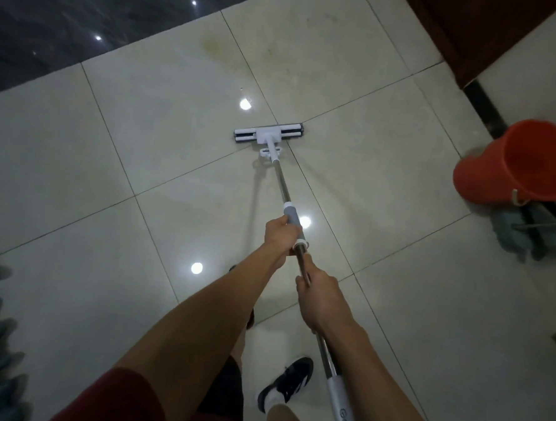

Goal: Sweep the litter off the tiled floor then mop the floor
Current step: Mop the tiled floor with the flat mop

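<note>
Head: glossy tiled floor (143,156), flat-headed mop (268,135).

The mop head (268,134) rests on the tiled floor (117,155) ahead of the person; a bucket (514,163) stands to its right (a second mop (512,237) lies just before it).

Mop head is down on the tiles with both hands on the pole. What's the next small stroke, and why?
Probably push the mop head forward onto the yellowish stain just ahead. Left hand and right hand already grip the pole, angled toward it.
</note>
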Tool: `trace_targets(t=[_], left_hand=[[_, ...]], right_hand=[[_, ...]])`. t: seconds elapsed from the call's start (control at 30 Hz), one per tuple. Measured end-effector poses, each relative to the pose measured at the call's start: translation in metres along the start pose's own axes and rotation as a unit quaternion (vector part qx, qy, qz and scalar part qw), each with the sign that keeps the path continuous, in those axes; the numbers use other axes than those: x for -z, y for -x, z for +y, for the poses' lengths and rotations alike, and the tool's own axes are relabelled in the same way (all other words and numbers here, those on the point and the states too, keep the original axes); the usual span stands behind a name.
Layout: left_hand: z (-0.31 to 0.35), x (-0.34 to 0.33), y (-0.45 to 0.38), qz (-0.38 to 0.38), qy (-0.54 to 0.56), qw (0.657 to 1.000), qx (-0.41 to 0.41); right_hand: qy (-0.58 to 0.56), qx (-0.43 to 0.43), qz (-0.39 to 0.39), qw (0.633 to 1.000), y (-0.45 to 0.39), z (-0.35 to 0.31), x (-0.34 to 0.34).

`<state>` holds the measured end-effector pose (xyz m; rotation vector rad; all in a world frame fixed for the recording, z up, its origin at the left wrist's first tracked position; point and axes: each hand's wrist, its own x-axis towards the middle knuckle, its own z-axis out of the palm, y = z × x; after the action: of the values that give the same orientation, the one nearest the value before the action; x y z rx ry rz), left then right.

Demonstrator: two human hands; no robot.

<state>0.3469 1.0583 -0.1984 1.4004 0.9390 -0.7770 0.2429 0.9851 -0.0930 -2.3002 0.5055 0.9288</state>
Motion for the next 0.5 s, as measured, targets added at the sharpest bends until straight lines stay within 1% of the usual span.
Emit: trace_targets(t=[0.1, 0.27, 0.5], left_hand=[[0.047, 0.016, -0.029, -0.006, 0.007, 1.0, 0.007], [0.119, 0.038, -0.076, 0.01, -0.02, 1.0, 0.006], [0.209, 0.049, -0.127, 0.017, -0.028, 0.999, 0.006]], right_hand=[[0.012, 0.001, 0.005, 1.0, -0.034, -0.044, 0.012], [-0.002, -0.008, 0.016, 1.0, -0.088, -0.113, 0.029], [-0.014, -0.001, 0.005, 1.0, -0.152, -0.182, 0.07]])
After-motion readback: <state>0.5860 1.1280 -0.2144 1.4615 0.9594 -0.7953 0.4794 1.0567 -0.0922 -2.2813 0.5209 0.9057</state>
